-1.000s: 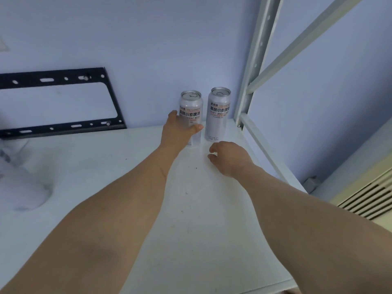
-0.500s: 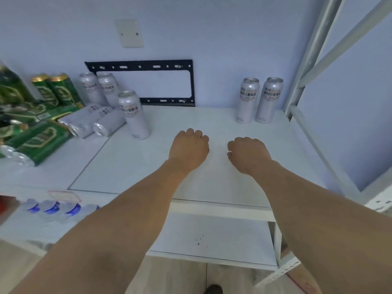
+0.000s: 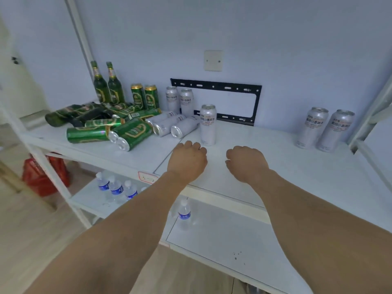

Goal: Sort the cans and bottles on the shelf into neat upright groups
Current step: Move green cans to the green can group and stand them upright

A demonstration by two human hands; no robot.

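One upright silver can (image 3: 208, 124) stands just past the left hand's (image 3: 186, 161) fingers (image 3: 191, 145).

On the shelf (image 3: 275, 166), two bottles (image 3: 108, 85) stood at the back left, with one pair of cans (image 3: 144, 96) and then another pair (image 3: 179, 100) to their right along the wall. Before them lay a heap of toppled bottles and cans (image 3: 110, 128), with three fallen cans (image 3: 169, 125) at its right edge. A lone can (image 3: 208, 124) stood just right of those, before the wall bracket (image 3: 216, 88). Two more cans (image 3: 326, 129) stood together at the far right. Water bottles (image 3: 115, 187) stood on the lower shelf (image 3: 233, 236).
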